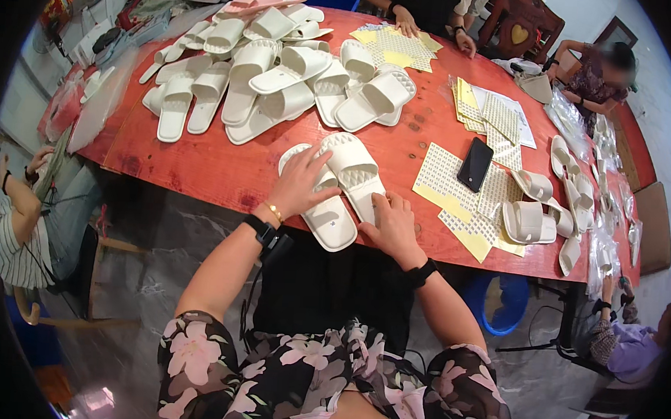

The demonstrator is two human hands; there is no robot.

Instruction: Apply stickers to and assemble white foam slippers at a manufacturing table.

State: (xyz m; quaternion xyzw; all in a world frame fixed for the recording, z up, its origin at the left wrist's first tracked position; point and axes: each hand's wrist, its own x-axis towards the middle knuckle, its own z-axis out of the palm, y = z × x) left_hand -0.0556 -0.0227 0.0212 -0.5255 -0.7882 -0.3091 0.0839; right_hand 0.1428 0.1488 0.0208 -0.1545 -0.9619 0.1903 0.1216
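Observation:
A pair of white slippers lies side by side at the table's near edge, straps away from me. My left hand [300, 183] curves over the strap of the left slipper [329, 223], whose heel end juts past the edge with a small dark mark on it. On the right slipper [351, 163], a quilted strap is plainly seen. My right hand [392, 225] grips that slipper's heel side, thumb and fingers around the edge, hiding part of the sole. Beyond my hands sits a heap of white slippers [274, 73], with a pink slipper [255, 2] on top at the back.
Sticker sheets [439, 177] and a black phone [475, 164] lie right of my hands on the red table [223, 173]. More white slippers [530, 223] and clear bags stand farther right. A blue bin [506, 313] is below the table. Several people work around it.

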